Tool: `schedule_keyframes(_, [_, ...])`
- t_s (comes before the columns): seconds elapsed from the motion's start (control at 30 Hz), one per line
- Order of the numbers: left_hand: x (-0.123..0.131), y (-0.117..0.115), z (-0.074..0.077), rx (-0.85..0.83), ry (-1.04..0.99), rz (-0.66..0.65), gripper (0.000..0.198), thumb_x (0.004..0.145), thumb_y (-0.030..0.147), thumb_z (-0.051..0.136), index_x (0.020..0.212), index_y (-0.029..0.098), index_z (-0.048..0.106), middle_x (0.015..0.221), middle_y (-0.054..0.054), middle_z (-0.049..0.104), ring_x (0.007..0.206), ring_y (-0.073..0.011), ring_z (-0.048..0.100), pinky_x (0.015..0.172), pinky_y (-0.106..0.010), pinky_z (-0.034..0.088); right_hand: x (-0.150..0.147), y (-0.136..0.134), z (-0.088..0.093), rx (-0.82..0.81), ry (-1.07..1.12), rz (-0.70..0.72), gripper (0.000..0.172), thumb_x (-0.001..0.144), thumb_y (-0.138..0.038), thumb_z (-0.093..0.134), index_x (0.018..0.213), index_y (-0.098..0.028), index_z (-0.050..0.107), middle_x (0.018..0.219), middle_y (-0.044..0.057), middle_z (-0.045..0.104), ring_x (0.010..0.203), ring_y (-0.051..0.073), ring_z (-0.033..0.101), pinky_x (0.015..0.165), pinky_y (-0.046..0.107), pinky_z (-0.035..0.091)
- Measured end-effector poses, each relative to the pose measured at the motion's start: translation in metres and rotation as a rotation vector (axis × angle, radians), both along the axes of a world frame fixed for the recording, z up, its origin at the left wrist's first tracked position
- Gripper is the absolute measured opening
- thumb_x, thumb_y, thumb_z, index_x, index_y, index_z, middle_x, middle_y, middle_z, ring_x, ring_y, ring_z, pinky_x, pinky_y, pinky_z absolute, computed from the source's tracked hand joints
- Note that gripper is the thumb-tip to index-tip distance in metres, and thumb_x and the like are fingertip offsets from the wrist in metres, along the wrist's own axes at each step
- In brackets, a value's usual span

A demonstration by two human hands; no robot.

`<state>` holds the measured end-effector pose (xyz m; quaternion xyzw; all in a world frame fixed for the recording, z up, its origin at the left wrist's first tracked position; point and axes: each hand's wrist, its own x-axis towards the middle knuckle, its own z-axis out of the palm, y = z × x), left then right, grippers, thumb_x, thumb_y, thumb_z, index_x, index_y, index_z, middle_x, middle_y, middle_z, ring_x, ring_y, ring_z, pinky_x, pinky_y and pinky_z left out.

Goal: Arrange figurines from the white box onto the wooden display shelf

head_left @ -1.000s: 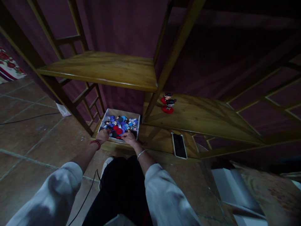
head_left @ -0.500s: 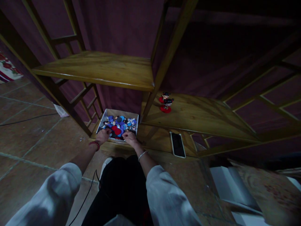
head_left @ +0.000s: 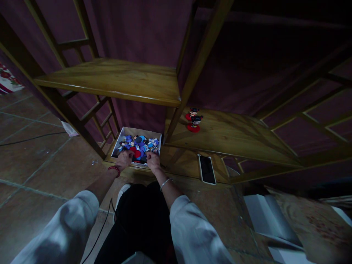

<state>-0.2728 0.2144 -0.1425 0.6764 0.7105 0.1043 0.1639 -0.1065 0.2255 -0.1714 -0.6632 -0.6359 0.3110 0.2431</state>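
Two hands [head_left: 124,159] [head_left: 153,161] partly hiding figurines [head_left: 143,145] in a box [head_left: 143,132], grasp too dim to tell

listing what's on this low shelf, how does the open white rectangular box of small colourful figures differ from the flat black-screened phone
The open white rectangular box is larger and walled; the flat, pale-edged, black-screened phone is smaller. The box holds small colourful figures; nothing lies on the phone. The left hand and right hand are at the box, not the phone. Box and phone share the low wooden shelf.
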Motion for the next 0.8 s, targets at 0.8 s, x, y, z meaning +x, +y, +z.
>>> schedule_keyframes(0.8, [0.016, -0.002, -0.007, 0.099, -0.163, -0.146, 0.037, 0.071, 0.007, 0.042, 0.097, 0.02, 0.064, 0.102, -0.005, 0.061, 0.099, -0.0177, 0.053, 0.092, -0.027, 0.04, -0.002, 0.002, 0.009, -0.058, -0.114, -0.03, 0.051, 0.067, -0.008, 0.055, 0.117, -0.017, 0.049, 0.107, 0.012, 0.058, 0.096, 0.02, 0.056, 0.082, 0.025, 0.043])
